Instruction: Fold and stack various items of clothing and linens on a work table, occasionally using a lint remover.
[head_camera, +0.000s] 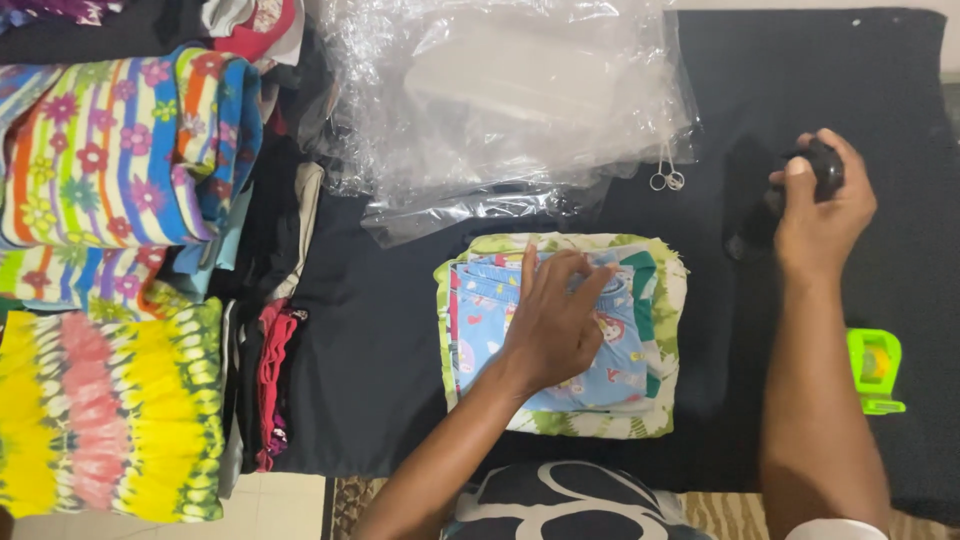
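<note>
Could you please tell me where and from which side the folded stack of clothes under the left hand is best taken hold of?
Probably by its two short side edges, from left and right. The folded stack lies flat on the black cloth, with bare cloth on both sides. The left hand presses its top, and the plastic bags crowd its far edge.

clear plastic bags (500, 100), crumpled, top centre
</note>
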